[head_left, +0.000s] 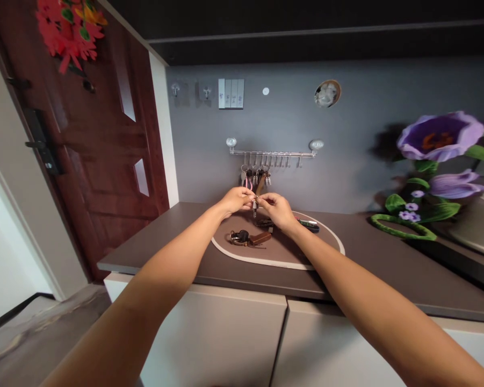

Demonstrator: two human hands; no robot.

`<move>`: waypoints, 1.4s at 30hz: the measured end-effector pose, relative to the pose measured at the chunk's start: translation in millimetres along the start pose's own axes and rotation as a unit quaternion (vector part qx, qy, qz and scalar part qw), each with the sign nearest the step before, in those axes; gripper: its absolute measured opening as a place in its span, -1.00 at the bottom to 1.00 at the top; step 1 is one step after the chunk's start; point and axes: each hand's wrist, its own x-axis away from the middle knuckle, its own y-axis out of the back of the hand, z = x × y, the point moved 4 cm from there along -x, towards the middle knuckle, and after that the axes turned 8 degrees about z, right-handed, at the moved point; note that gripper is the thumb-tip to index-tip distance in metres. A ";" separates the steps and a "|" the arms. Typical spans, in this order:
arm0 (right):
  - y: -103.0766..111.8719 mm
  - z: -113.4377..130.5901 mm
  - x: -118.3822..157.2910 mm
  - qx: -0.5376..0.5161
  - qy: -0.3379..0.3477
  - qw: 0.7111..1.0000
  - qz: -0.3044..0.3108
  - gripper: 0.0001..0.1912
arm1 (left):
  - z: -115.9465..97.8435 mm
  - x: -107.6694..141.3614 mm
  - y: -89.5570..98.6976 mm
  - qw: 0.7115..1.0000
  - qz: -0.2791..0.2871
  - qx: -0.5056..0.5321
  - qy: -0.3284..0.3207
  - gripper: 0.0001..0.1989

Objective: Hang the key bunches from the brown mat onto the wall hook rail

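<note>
We hold both arms out over a brown counter (pixel 177 252) on white cabinets, and our left hand (pixel 237 200) and right hand (pixel 277 209) meet above an oval mat (pixel 306 252) with a pale rim. Between them, pinched by the fingertips of both hands, hangs a small key set (pixel 254 203): a thin ring with a pink loop on the left side and a short metal key dangling down; its details are too small to read. On the mat, just below the hands, lie a black key fob with a brown tag (pixel 250 237), and behind the right hand a dark pen-like item (pixel 309 224). Farther back, on the grey wall, a hook rail (pixel 272 153) carries more keys (pixel 254 176), partly hidden by our hands
</note>
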 end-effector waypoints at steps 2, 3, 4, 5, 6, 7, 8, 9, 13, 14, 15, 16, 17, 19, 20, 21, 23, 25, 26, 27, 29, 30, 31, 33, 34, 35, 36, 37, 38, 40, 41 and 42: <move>-0.6 -1.0 -0.2 -0.017 -0.001 1.000 0.005 -0.75 | -1.3 1.2 -1.3 1.000 -0.003 -0.011 0.004 -0.90; -0.9 -1.2 -0.2 -0.026 -0.002 1.000 0.006 -0.75 | -1.9 1.9 -1.7 1.000 -0.006 -0.019 0.006 -0.89; -1.1 -1.5 -0.1 -0.034 -0.003 0.999 0.008 -0.75 | -2.4 2.4 -2.1 1.000 -0.008 -0.027 0.007 -0.89; -1.2 -1.8 -0.1 -0.040 -0.004 0.999 0.009 -0.75 | -2.6 2.7 -2.5 0.999 -0.009 -0.034 0.007 -0.89; -1.2 -2.3 0.0 -0.045 -0.005 0.999 0.009 -0.75 | -2.6 2.8 -2.8 0.999 -0.009 -0.038 0.007 -0.89; -1.1 -2.9 0.1 -0.048 -0.005 0.999 0.008 -0.74 | -2.5 2.7 -3.0 0.999 -0.007 -0.040 0.006 -0.90; -0.9 -3.8 0.1 -0.049 -0.005 0.999 0.005 -0.74 | -2.1 2.5 -3.2 0.999 -0.006 -0.040 0.006 -0.90; -0.5 -4.8 0.0 -0.050 -0.006 0.999 0.002 -0.74 | -1.7 2.1 -3.2 0.999 -0.006 -0.038 0.007 -0.90; 2.0 -9.4 0.2 -0.057 -0.014 0.998 -0.015 -0.73 | -1.3 1.6 -3.1 0.999 -0.014 -0.039 0.014 -0.90; 2.7 -10.0 0.5 -0.059 -0.016 0.998 -0.018 -0.73 | -1.5 1.8 -3.2 0.999 -0.016 -0.042 0.016 -0.89; 3.5 -10.3 0.8 -0.059 -0.018 0.998 -0.021 -0.74 | -1.7 2.1 -3.3 0.999 -0.017 -0.044 0.017 -0.89; 4.3 -10.5 1.1 -0.059 -0.021 0.998 -0.024 -0.75 | -2.0 2.4 -3.5 0.999 -0.019 -0.047 0.016 -0.88; 5.0 -10.4 1.4 -0.060 -0.024 0.998 -0.025 -0.75 | -2.2 2.8 -3.7 0.998 -0.020 -0.049 0.016 -0.88; 6.6 -10.4 1.9 -0.066 -0.028 0.997 -0.027 -0.77 | -2.4 3.6 -4.1 0.998 -0.024 -0.053 0.015 -0.87; 7.4 -10.7 2.0 -0.073 -0.030 0.996 -0.029 -0.78 | -2.5 4.0 -4.2 0.998 -0.027 -0.055 0.014 -0.86; 8.3 -11.3 2.0 -0.082 -0.031 0.996 -0.031 -0.78 | -2.8 4.3 -4.5 0.998 -0.029 -0.060 0.012 -0.86; 10.0 -13.6 1.6 -0.106 -0.034 0.993 -0.040 -0.79 | -3.5 4.5 -5.0 0.996 -0.033 -0.078 0.003 -0.86; 12.0 -17.0 0.5 -0.132 -0.040 0.989 -0.054 -0.79 | -4.0 4.2 -5.4 0.994 -0.035 -0.102 -0.008 -0.87; 13.2 -18.7 -0.4 -0.146 -0.042 0.986 -0.062 -0.79 | -4.0 3.9 -5.5 0.993 -0.037 -0.114 -0.013 -0.87; 14.4 -20.2 -1.7 -0.161 -0.043 0.983 -0.070 -0.79 | -3.8 3.6 -5.6 0.991 -0.039 -0.125 -0.017 -0.88; 17.4 -22.3 -5.2 -0.196 -0.048 0.976 -0.088 -0.78 | -3.0 2.8 -6.4 0.989 -0.039 -0.144 -0.023 -0.92; 19.4 -22.9 -7.6 -0.213 -0.052 0.971 -0.099 -0.78 | -2.7 2.4 -7.1 0.987 -0.036 -0.152 -0.029 -0.93; 21.7 -23.0 -10.5 -0.231 -0.058 0.965 -0.109 -0.78 | -2.6 2.1 -8.1 0.986 -0.033 -0.162 -0.035 -0.94; 27.5 -22.0 -17.5 -0.256 -0.070 0.955 -0.132 -0.79 | -2.9 1.6 -10.3 0.982 -0.022 -0.182 -0.050 -0.94; 30.8 -21.0 -21.8 -0.264 -0.076 0.951 -0.143 -0.80 | -3.2 1.5 -11.3 0.979 -0.018 -0.192 -0.058 -0.94; 34.1 -19.6 -26.6 -0.270 -0.080 0.947 -0.152 -0.82 | -3.4 1.5 -12.2 0.977 -0.015 -0.203 -0.063 -0.93; 37.5 -17.9 -31.9 -0.274 -0.086 0.945 -0.159 -0.84 | -3.6 1.4 -12.8 0.975 -0.013 -0.212 -0.066 -0.93; 40.7 -16.1 -37.4 -0.278 -0.091 0.942 -0.165 -0.86 | -3.8 1.4 -13.4 0.973 -0.010 -0.220 -0.069 -0.92; 43.8 -14.0 -43.0 -0.279 -0.097 0.940 -0.171 -0.88 | -4.1 1.5 -13.8 0.972 -0.007 -0.226 -0.069 -0.92; 48.8 -9.6 -54.0 -0.281 -0.108 0.937 -0.180 -0.94 | -4.8 1.8 -14.2 0.970 -0.003 -0.233 -0.068 -0.91; 50.8 -7.3 -59.0 -0.280 -0.115 0.935 -0.185 -0.95 | -5.3 2.1 -14.2 0.970 -0.003 -0.234 -0.066 -0.91; 52.1 -5.0 -63.5 -0.279 -0.122 0.934 -0.190 -0.93 | -5.8 2.3 -13.9 0.970 -0.004 -0.235 -0.064 -0.90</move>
